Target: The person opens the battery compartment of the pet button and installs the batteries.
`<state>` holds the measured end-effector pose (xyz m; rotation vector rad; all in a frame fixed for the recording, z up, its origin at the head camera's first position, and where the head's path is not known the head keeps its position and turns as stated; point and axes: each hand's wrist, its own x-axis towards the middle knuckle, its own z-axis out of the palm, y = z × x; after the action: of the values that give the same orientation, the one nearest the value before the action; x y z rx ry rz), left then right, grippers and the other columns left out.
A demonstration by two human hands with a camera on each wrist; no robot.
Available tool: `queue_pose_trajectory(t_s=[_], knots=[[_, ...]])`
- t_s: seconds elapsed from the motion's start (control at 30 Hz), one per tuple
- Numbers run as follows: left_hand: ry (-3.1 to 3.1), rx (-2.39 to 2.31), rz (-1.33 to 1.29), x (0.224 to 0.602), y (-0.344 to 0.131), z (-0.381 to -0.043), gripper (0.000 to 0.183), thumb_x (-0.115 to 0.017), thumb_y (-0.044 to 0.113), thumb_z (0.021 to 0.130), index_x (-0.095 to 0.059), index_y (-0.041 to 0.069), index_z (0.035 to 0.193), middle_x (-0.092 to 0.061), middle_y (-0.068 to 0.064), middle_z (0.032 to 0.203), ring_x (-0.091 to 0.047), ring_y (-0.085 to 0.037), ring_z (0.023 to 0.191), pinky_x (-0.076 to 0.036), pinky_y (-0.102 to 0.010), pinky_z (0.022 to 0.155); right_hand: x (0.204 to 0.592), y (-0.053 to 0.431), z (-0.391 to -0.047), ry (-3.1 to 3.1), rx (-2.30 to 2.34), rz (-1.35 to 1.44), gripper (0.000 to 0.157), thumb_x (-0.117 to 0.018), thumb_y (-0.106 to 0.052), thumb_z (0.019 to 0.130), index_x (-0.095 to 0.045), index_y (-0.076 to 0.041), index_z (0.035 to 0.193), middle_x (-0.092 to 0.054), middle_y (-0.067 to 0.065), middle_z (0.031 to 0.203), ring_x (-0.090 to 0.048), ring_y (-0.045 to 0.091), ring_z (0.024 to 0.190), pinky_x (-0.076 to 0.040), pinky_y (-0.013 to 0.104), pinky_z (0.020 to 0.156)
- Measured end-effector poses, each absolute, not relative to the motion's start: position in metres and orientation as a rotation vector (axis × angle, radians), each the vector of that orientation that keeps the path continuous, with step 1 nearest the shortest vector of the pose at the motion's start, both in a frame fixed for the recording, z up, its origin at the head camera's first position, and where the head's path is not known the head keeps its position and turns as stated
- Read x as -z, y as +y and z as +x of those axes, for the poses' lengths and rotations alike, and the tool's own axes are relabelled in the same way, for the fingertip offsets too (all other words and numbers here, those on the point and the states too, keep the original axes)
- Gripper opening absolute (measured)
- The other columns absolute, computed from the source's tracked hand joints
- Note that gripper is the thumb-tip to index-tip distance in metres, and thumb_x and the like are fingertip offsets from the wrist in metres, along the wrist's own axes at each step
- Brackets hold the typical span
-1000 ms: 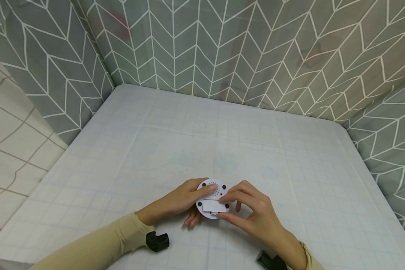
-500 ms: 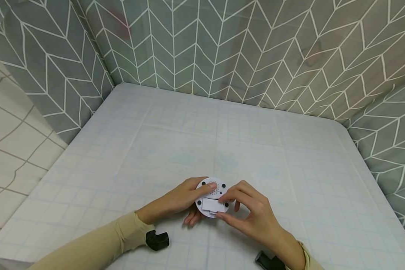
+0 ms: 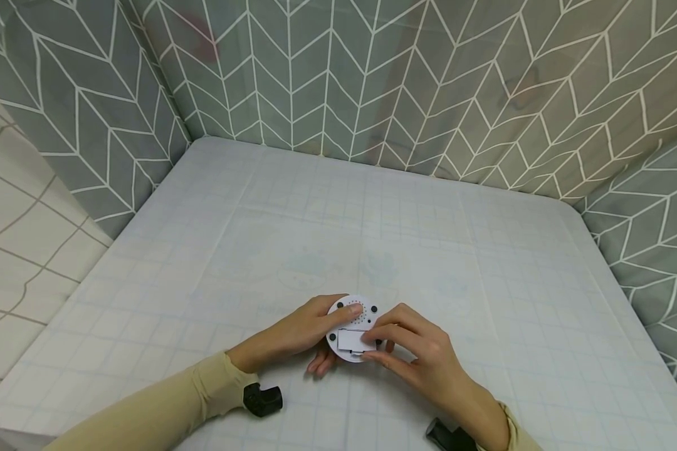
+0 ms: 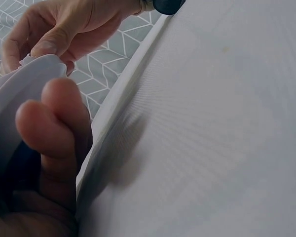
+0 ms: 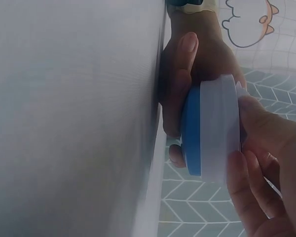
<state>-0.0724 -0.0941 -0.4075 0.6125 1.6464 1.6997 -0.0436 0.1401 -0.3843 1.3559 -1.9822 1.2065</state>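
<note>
A round white device (image 3: 364,323) with a ring of small speaker holes and black rubber feet is held underside up at the near middle. My left hand (image 3: 310,327) grips its left side, thumb across the holes and fingers beneath. A rectangular battery cover (image 3: 350,340) lies over its lower half, slightly raised and askew. My right hand (image 3: 423,354) pinches the cover's right end between thumb and fingers. In the right wrist view the device's other face shows as a blue dome (image 5: 191,133). Batteries, if any, are hidden under the cover.
The device is held over a table with a pale gridded cloth (image 3: 338,244). Grey chevron-patterned curtains (image 3: 361,81) rise behind and at both sides. Off the left edge is a white tiled-look surface (image 3: 22,250). Each wrist carries a black camera mount (image 3: 262,399).
The right fingers have shifted slightly left on the battery cover. The device has moved up very slightly in the head view, while the left hand keeps its grip.
</note>
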Motion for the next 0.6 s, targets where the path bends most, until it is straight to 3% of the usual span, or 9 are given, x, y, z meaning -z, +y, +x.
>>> queue_pose_trajectory(t_s=[0.3, 0.6], knots=[[1.642, -1.706, 0.611, 0.4075, -0.0947, -0.0725, 0.044, -0.043, 0.045, 0.114, -0.058, 0.003, 0.116, -0.063, -0.021, 0.054, -0.057, -0.021, 0.035, -0.049, -0.04, 0.03, 0.3775, 0.1347, -0.0438, -1.907, -1.186, 1.413, 0.019, -0.077, -0.017, 0.098, -0.074, 0.002, 0.098, -0.068, 0.01, 0.094, -0.062, 0.016, 0.08, -0.055, 0.013, 0.064], [1.667, -1.698, 0.635, 0.4067, -0.0941, -0.0721, 0.042, -0.044, 0.044, 0.114, -0.056, 0.004, 0.117, -0.064, -0.022, 0.056, -0.057, -0.022, 0.035, -0.049, -0.043, 0.03, 0.3838, 0.141, -0.0413, -2.049, -1.195, 1.367, 0.023, -0.08, -0.019, 0.096, -0.075, -0.002, 0.111, -0.068, 0.01, 0.104, -0.064, 0.016, 0.085, -0.056, 0.014, 0.069]])
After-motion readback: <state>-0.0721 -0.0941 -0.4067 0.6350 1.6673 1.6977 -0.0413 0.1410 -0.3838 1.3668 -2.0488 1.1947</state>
